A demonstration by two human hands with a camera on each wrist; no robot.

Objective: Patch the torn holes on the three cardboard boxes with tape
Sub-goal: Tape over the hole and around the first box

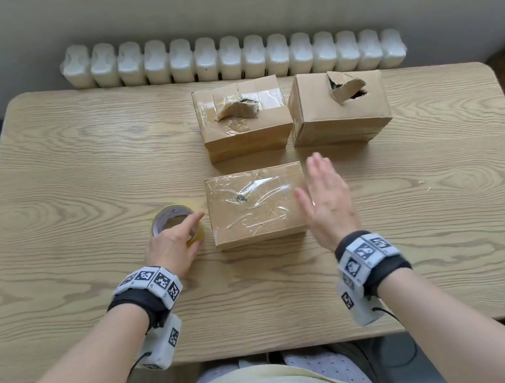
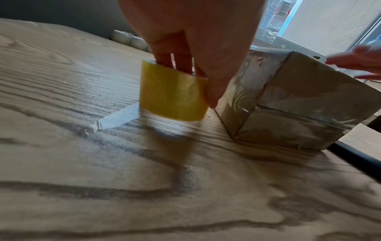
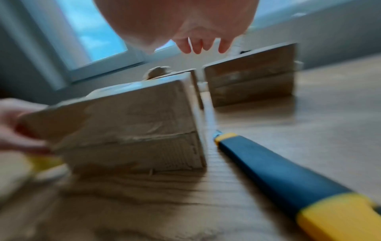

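Note:
Three cardboard boxes stand on the wooden table [image 1: 76, 187]. The near box [image 1: 257, 205] has clear tape across its top. The far left box [image 1: 242, 119] shows a torn flap with some tape around it. A hole gapes in the top of the far right box [image 1: 339, 106]. My left hand [image 1: 179, 240] grips the yellow tape roll [image 1: 176, 224] just left of the near box, fingers inside the core [image 2: 175, 60], thumb on the outside. My right hand [image 1: 325, 195] hovers flat and empty at the near box's right edge.
A blue and yellow utility knife [image 3: 278, 176] lies on the table right of the near box, hidden under my right hand in the head view. A loose tape end [image 2: 117, 119] sticks to the table by the roll. A white radiator [image 1: 231, 54] runs behind the table.

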